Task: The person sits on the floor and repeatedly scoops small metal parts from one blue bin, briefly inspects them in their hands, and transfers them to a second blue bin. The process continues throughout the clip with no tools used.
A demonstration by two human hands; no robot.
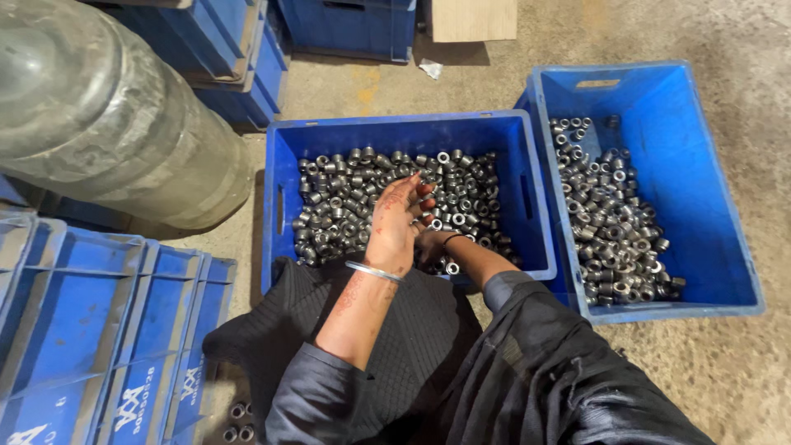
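A: Big stuff first?
B: Grey cylinder (107, 115) at left, stacked blue crates (91, 330) beside it. Right crate (709, 181) holds metal rings (614, 222).
A: Middle crate (404, 132)?
B: Full of metal sleeves (346, 198). Left hand (398, 222) hovers over them, fingers loosely curled, gripping nothing visible. Right hand (430, 245) is down among them, mostly hidden; grip unclear.

Both hands, left hand (397, 218) and right hand (430, 245), reach into a blue crate (284, 177) of metal rings (346, 202).

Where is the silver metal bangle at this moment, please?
In the head view, the silver metal bangle sits on the left wrist, below the left hand, over the near rim of the middle blue plastic crate of small metal rings.
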